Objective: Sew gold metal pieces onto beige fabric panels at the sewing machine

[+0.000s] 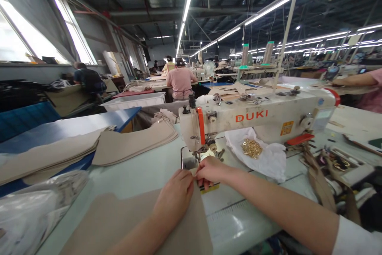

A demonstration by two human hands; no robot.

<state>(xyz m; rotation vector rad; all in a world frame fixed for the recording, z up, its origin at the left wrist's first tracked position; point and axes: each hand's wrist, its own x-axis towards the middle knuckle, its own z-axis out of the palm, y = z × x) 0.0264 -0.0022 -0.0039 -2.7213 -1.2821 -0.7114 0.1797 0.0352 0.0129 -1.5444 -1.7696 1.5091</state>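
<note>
Two hands, left hand (174,198) and right hand (210,170), pinch beige fabric piece (134,223) edge at sewing machine (256,121) needle; fingers closed.

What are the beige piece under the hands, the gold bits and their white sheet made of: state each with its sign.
Beige piece: seemingly cloth or soft synthetic sheet, matte; it lies flat without shine. Gold bits: likely metal, glossy; they glint. White sheet: thin paper or nonwoven, matte; crumpled into soft folds.

Garment factory: rows of sewing machines (256,121)
</note>
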